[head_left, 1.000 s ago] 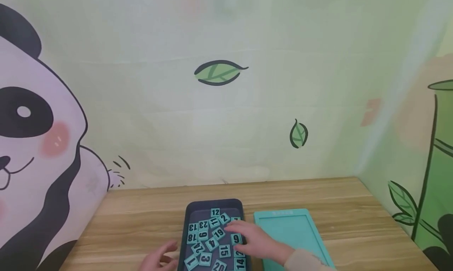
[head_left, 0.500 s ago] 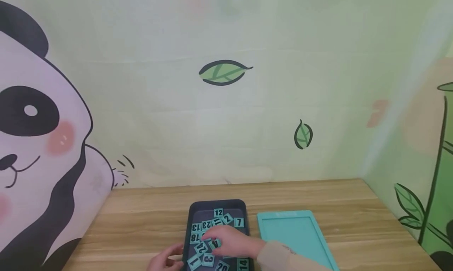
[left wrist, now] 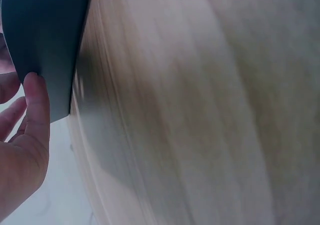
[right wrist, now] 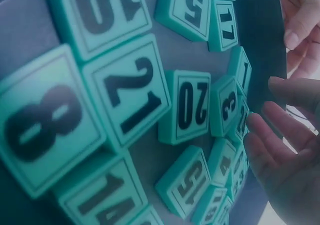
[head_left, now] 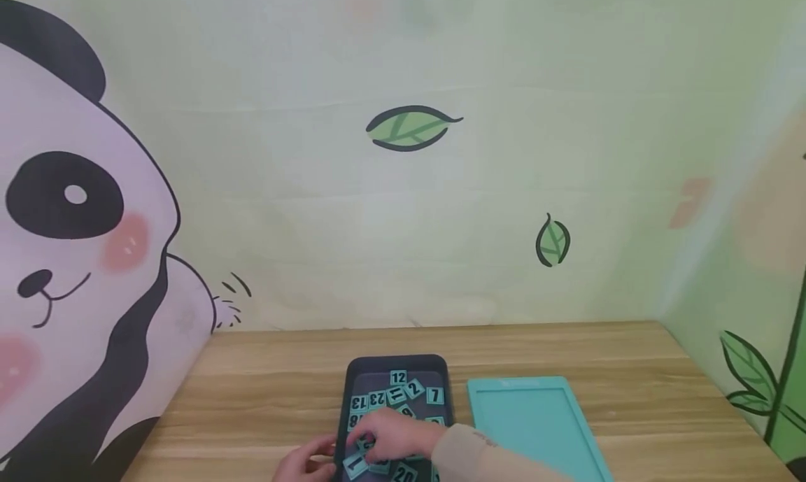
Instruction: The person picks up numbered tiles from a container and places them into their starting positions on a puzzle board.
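Observation:
A dark shallow tray (head_left: pixel 398 360) lies on the table, holding several turquoise square tiles with black numbers. My left hand (head_left: pixel 307 459) rests its fingertips against the tray's left side, and the left wrist view shows the fingers (left wrist: pixel 36 100) at the outer wall. Over the lower left of the tray reaches my right hand (head_left: pixel 398 433), its fingertips down among the tiles beside tile 1 (head_left: pixel 355 466). In the right wrist view its fingers (right wrist: pixel 265 140) are spread, touching or very near the tiles past tile 3 (right wrist: pixel 227 106). That hand covers some tiles in the head view.
A turquoise framed board (head_left: pixel 535 426) lies on the wooden table (head_left: pixel 283 370) to the right of the tray, partly under the right sleeve (head_left: pixel 472 454). Behind stands a wall (head_left: pixel 302 188) printed with a panda and leaves.
My right hand has moved from the tray's right side, across the tiles, toward its lower left. My left hand has come up to the tray's left side. The head view has shifted slightly left.

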The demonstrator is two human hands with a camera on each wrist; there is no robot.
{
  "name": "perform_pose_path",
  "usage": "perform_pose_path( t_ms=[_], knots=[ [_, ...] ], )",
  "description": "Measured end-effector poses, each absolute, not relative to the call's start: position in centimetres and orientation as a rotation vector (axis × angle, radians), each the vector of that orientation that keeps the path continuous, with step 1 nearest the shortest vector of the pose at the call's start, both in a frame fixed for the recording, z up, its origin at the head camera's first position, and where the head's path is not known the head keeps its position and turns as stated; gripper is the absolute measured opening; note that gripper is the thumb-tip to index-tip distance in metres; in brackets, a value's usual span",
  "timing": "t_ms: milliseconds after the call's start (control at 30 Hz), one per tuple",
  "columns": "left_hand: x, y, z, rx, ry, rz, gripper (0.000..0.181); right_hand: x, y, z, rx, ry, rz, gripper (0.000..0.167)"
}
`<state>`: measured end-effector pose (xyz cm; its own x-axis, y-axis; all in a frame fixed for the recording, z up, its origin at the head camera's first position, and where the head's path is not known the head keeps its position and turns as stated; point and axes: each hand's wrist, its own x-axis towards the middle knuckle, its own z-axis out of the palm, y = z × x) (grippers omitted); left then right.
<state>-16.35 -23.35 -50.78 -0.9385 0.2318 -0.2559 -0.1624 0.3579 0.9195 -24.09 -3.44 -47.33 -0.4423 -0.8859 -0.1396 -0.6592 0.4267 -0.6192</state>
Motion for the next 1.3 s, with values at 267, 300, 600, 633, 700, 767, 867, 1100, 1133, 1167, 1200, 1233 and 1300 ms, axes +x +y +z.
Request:
perform_pose_path(
  t_ms=[267, 300, 600, 633, 700, 767, 867, 1100, 1133, 1167, 1200, 1233, 1300],
  knots=[
    [-16.8, -23.0, -50.7, -0.001, 2.248, 1.576, 0.051, -24.0, -4.2, -48.4, -1.254, 2.246, -0.605, 0.035],
    [-16.8, -23.0, -50.7, 0.003, 2.254, 1.572, 0.051, -24.0, -4.3, -48.5, -1.269, 2.252, -0.581, 0.035],
    [-16.8, -22.9, -50.7, 0.010, 2.271, 1.566, 0.051, -24.0, -4.5, -49.1, -1.287, 2.285, -0.443, 0.039],
    [-16.8, -22.9, -50.7, 0.006, 2.270, 1.566, 0.051, -24.0, -4.5, -49.1, -1.289, 2.288, -0.430, 0.039],
    [-16.8, -22.9, -50.7, -0.009, 2.253, 1.571, 0.051, -24.0, -4.5, -49.2, -1.301, 2.303, -0.399, 0.039],
    [-16.8, -22.9, -50.7, -0.021, 2.232, 1.583, 0.052, -24.0, -4.4, -49.2, -1.310, 2.314, -0.376, 0.039],
    [-16.8, -22.9, -50.7, -0.037, 2.202, 1.598, 0.052, -23.9, -4.4, -49.2, -1.310, 2.325, -0.364, 0.039],
    [-16.8, -23.1, -50.6, -0.084, 2.130, 1.625, 0.054, -23.4, -4.3, -49.0, -1.265, 2.323, -0.442, 0.041],
    [-16.8, -23.2, -50.6, -0.090, 2.126, 1.625, 0.054, -23.3, -4.3, -49.0, -1.261, 2.324, -0.446, 0.042],
    [-16.8, -23.2, -50.5, -0.095, 2.123, 1.625, 0.054, -23.3, -4.3, -48.9, -1.256, 2.325, -0.450, 0.042],
    [-16.7, -23.2, -50.5, -0.101, 2.121, 1.624, 0.054, -23.3, -4.4, -48.9, -1.248, 2.325, -0.457, 0.041],
    [-16.7, -23.2, -50.5, -0.105, 2.123, 1.623, 0.055, -23.3, -4.4, -49.0, -1.240, 2.326, -0.463, 0.041],
    [-16.7, -23.3, -50.5, -0.114, 2.129, 1.616, 0.054, -23.2, -4.5, -49.1, -1.215, 2.322, -0.468, 0.041]
  ],
)
